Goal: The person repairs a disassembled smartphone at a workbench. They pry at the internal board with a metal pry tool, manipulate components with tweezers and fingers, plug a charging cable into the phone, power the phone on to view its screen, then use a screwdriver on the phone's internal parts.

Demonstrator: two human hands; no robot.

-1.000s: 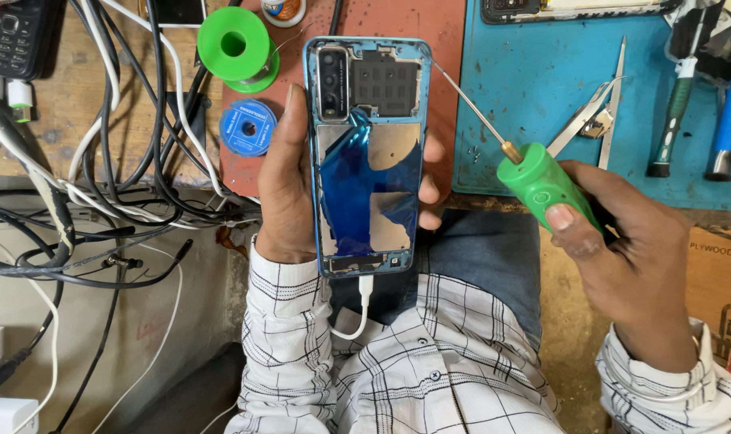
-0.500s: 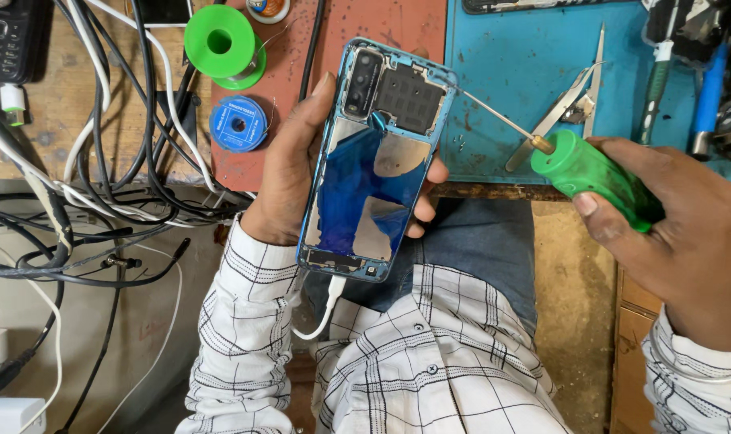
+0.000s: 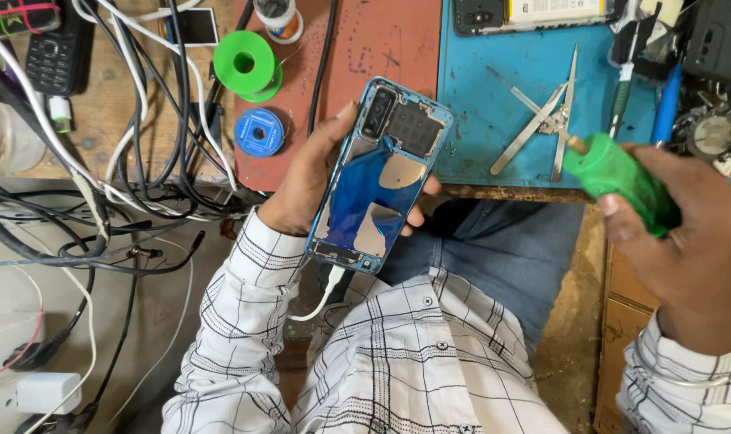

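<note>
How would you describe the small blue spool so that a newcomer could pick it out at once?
Start at the reddish-brown mat left of the blue mat. At its left edge lies the small blue spool, just below the bigger green spool. It alone is flat, round and blue.

Screwdriver [image 3: 619,181]: blurred; shaft not visible, back of handle hidden in right hand [image 3: 687,241].
Phone [image 3: 379,175]: left edge covered by left hand [image 3: 309,181] fingers; innards too small to tell.
White cable [image 3: 321,297]: plug end hidden under phone.
Far phone [image 3: 534,14]: cut off by top edge.
Keypad phone [image 3: 56,48], far left: partly under wires.
</note>
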